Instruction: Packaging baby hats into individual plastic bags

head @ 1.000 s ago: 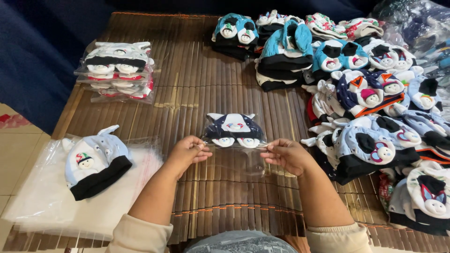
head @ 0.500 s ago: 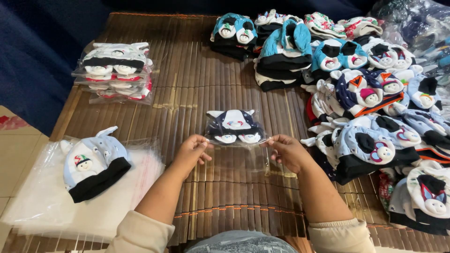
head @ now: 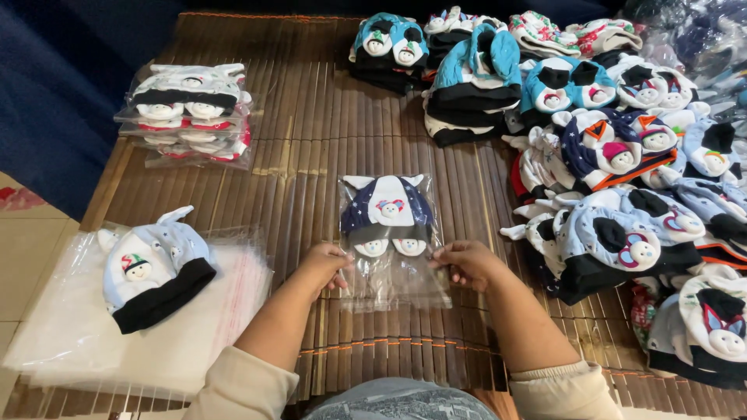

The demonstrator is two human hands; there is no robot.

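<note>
Head view, looking down on a slatted bamboo mat (head: 311, 148). At centre, a clear bag (head: 391, 241) lying flat on the mat, holding a navy hat (head: 387, 208) with a white face patch and two small white round pieces at its black cuff. Left hand (head: 325, 264) pinching the bag's left edge near the open end, fingers pressed together on the film; right hand (head: 464, 263) pinching the opposite edge in the same way (thumb on top, film taut between the two). Both forearms bare from cream sleeves (head: 247, 386) at the bottom edge. At left, just beside the left forearm, a stack of empty bags (head: 62, 342) with a pale blue hat (head: 152, 268), black-cuffed, resting on top, well apart from the held bag. At upper left, a pile of packed hats (head: 189, 113), each sealed in clear film, near the mat's left border. Along the right side and upper right, loose hats (head: 615, 179) heaped in overlapping rows, in blue, teal, white and black, nearest ones just beside the right forearm but not touching the held bag. Beyond the mat at left, dark blue cloth (head: 54, 101) and a strip of tiled floor (head: 19, 249).
</note>
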